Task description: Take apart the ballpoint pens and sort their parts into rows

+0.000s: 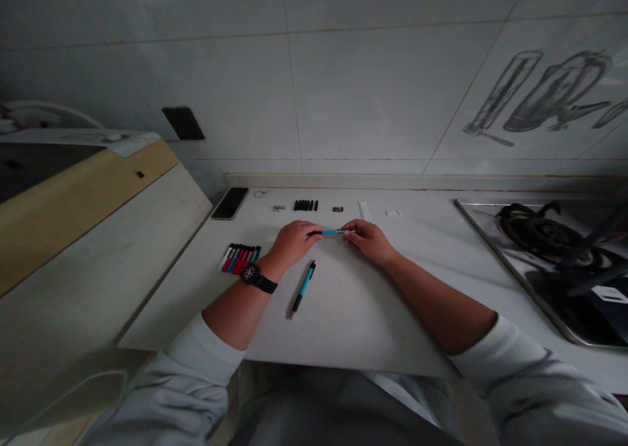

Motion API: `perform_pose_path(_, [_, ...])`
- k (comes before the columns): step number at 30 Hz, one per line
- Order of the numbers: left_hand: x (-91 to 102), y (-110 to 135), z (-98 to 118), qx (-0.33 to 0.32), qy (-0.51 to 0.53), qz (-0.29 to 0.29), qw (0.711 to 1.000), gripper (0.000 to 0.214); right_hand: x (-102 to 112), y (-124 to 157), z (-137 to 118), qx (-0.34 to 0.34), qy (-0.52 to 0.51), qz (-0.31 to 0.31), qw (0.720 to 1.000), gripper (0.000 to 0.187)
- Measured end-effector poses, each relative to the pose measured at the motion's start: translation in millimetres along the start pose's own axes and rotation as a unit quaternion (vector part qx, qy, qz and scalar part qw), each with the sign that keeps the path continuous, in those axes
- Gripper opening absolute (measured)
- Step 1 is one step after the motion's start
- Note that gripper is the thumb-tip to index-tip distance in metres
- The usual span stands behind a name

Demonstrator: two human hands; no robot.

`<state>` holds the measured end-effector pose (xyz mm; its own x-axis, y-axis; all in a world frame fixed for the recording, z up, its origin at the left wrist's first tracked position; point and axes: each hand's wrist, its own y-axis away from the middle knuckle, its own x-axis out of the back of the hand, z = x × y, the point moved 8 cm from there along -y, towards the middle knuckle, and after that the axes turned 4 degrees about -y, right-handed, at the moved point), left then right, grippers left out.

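While pinched by left hand [295, 240] and right hand [369, 240], the blue pen [331, 232] is steadied. Far springs [279, 208] could be scattered by bumping.

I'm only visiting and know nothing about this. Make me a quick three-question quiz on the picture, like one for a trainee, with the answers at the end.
1. True or false: the black watch is worn on the left wrist.

2. What lies at the far left corner of the white worktop?
A) a bowl
B) a phone
C) a spoon

3. Fill in the colour: the left hand and the right hand hold opposite ends of one pen with a ____ barrel.

Key: 1. True. 2. B. 3. Blue.
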<state>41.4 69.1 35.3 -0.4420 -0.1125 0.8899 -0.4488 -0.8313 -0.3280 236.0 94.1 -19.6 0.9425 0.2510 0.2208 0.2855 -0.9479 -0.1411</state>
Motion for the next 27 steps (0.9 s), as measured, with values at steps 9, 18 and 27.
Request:
perform_pose_path(9, [-11.9, -2, -6, 0.032, 0.092, -0.053, 0.994, 0.025, 3, -2, -1, 0.024, 0.016, 0.024, 0.999, 0.030])
perform_pose_path(18, [-6.3, -2, 3, -0.006, 0.023, -0.010, 1.000, 0.020, -8, 6, -23, 0.049, 0.164, -0.013, 0.985, 0.030])
perform_pose_path(27, [-6.2, -2, 8, -0.019, 0.013, -0.003, 1.000, 0.020, -8, 8, -29, 0.067, 0.217, -0.010, 0.974, 0.030])
